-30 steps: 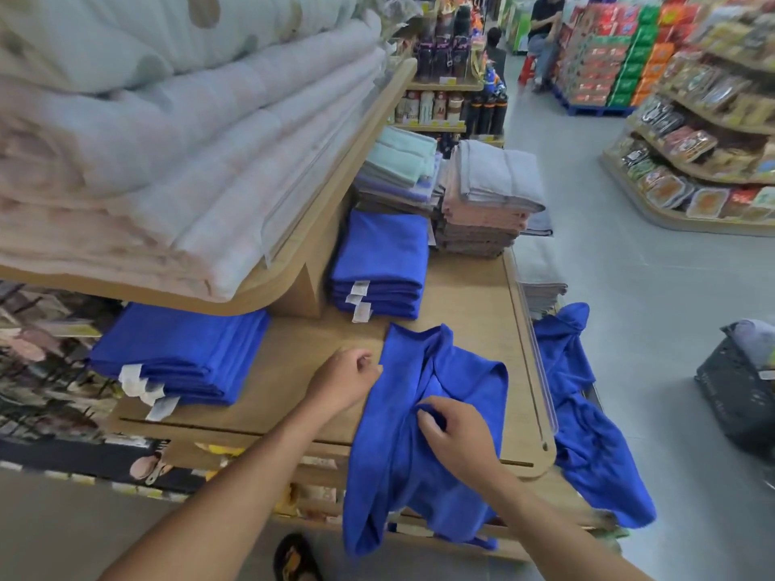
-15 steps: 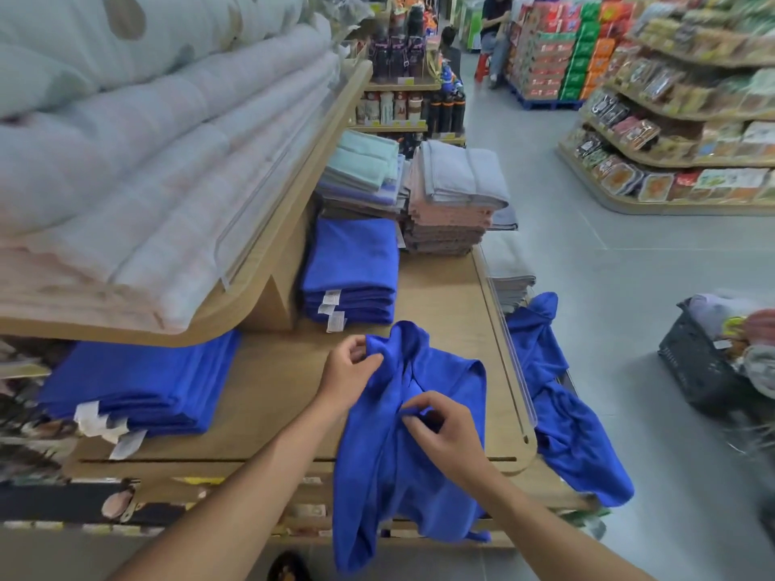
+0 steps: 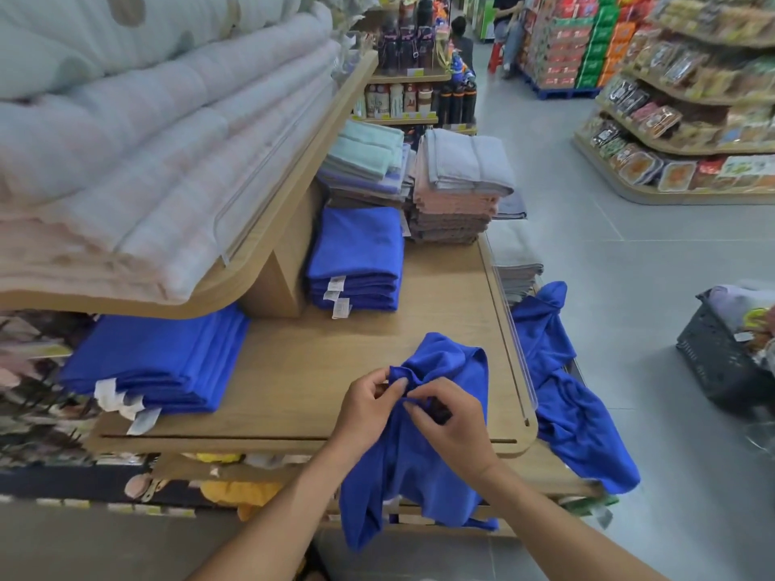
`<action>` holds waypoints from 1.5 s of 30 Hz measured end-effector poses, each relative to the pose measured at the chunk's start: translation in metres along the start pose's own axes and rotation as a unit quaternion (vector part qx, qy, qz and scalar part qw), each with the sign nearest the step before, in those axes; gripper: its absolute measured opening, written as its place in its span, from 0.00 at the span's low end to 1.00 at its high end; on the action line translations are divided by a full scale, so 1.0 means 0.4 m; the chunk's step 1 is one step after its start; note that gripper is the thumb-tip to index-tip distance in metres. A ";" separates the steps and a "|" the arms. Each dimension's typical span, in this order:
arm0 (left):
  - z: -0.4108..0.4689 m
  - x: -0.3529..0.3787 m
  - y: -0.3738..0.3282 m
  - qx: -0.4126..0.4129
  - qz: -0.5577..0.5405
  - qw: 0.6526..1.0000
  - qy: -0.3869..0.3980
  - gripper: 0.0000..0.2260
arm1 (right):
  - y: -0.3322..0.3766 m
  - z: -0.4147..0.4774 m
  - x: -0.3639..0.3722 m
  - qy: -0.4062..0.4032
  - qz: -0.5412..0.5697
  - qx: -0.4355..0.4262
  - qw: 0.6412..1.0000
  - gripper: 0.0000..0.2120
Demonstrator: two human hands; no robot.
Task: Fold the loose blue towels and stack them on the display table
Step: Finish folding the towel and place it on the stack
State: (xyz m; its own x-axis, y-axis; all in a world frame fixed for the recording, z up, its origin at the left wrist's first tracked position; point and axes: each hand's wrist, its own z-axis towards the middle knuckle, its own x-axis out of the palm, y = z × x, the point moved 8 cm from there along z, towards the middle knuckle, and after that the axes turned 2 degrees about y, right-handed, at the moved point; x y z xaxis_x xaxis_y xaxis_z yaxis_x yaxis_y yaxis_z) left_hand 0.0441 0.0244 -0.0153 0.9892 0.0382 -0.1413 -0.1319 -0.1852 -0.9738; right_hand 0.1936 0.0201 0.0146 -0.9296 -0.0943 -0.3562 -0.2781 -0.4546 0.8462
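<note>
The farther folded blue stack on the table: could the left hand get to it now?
Probably yes: only bare tabletop lies between the left hand and the farther folded blue stack, though it must first release the loose blue towel it pinches.

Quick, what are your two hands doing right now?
Left hand: pinches a bunched edge of the loose blue towel.
Right hand: fingers curled, pinches the same towel close beside the left.

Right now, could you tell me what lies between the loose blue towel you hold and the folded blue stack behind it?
The head view shows only bare display table between the loose blue towel and the folded blue stack.
</note>
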 end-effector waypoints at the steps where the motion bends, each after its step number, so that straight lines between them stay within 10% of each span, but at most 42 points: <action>1: 0.000 -0.002 -0.001 -0.010 -0.028 1.000 0.000 0.06 | 0.013 0.002 -0.002 0.008 0.002 -0.017 1.000 0.11; 21: -0.021 -0.002 0.002 0.025 -0.046 0.997 0.055 0.24 | -0.070 0.062 0.037 0.016 0.041 0.038 0.998 0.05; 33: -0.038 -0.003 -0.036 0.109 0.098 0.988 0.040 0.16 | -0.075 0.071 0.023 0.007 0.057 0.070 0.996 0.08; 45: -0.039 -0.027 -0.190 0.200 0.201 0.957 0.062 0.19 | 0.045 0.128 -0.037 0.160 0.004 0.057 0.985 0.07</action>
State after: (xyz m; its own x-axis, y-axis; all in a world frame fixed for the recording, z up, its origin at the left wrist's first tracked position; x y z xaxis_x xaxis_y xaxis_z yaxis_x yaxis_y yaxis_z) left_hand 0.0447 0.0226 0.0631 0.8505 -0.0775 -0.5202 -0.4921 0.2316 -0.8391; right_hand 0.1899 0.0587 0.0554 -0.8130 -0.3807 -0.4406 -0.3136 -0.3512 0.8822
